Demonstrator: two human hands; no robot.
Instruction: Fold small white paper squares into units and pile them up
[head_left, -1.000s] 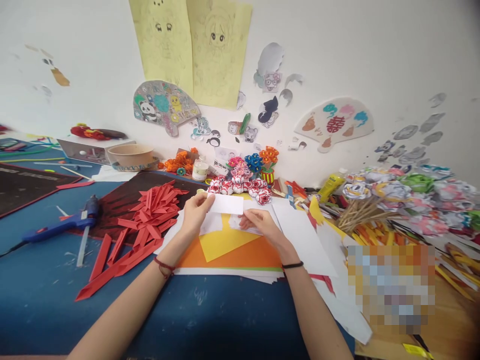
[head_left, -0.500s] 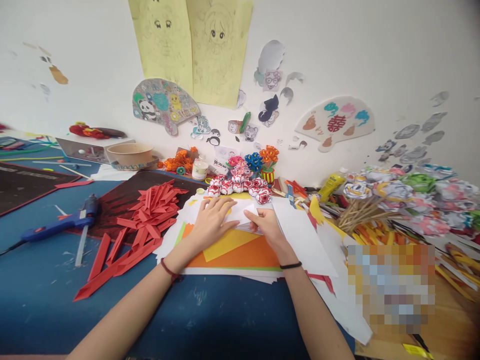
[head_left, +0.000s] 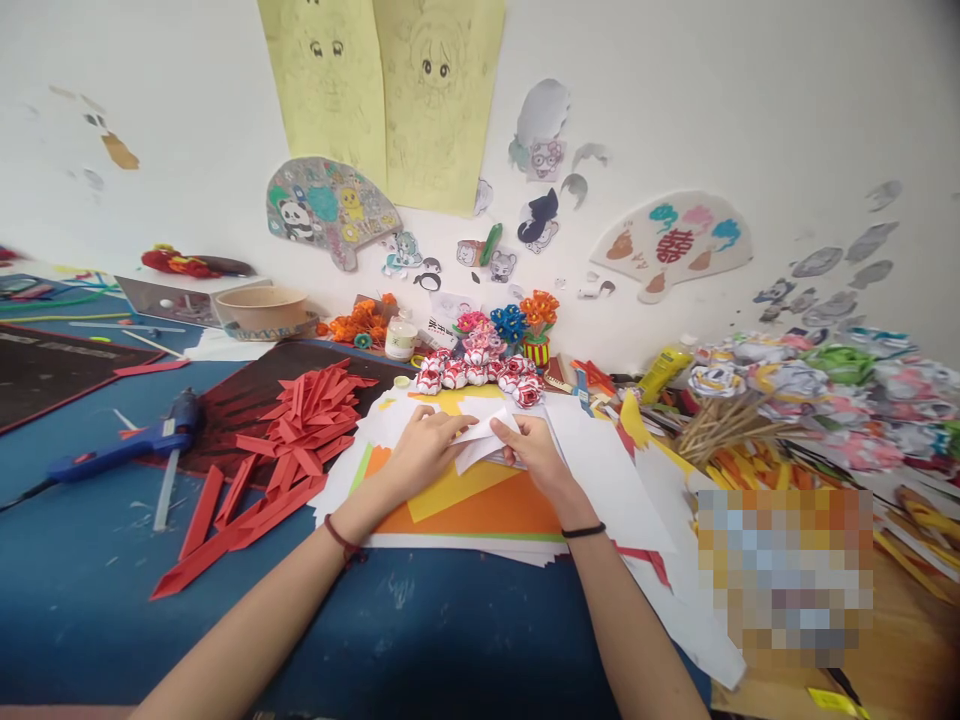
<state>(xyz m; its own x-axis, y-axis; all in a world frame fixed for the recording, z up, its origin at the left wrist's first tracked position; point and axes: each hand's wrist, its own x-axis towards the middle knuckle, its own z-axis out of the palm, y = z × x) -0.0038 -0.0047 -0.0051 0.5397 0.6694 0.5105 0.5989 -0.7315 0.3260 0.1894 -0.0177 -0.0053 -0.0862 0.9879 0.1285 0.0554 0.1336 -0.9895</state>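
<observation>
A small white sheet of paper [head_left: 484,432], creased with a flap standing up, is held just above the stacked sheets. My left hand [head_left: 427,448] grips its left edge between thumb and fingers. At its right end my right hand [head_left: 536,450] pinches it, thumb on top. Below lie yellow paper [head_left: 457,492] and orange paper [head_left: 495,512] on larger white sheets. Just beyond my hands stand several red-and-white folded paper flowers [head_left: 477,372].
A pile of folded red paper strips [head_left: 311,420] and a blue glue gun [head_left: 124,447] lie to the left. On the right are paper flowers on sticks [head_left: 720,400] and a yellow bottle [head_left: 666,368]. A tan bowl [head_left: 262,312] stands at the back left.
My left hand has gone from lying spread over the paper to gripping its edge. The paper is now lifted and bent up. My right hand keeps its pinch.
</observation>
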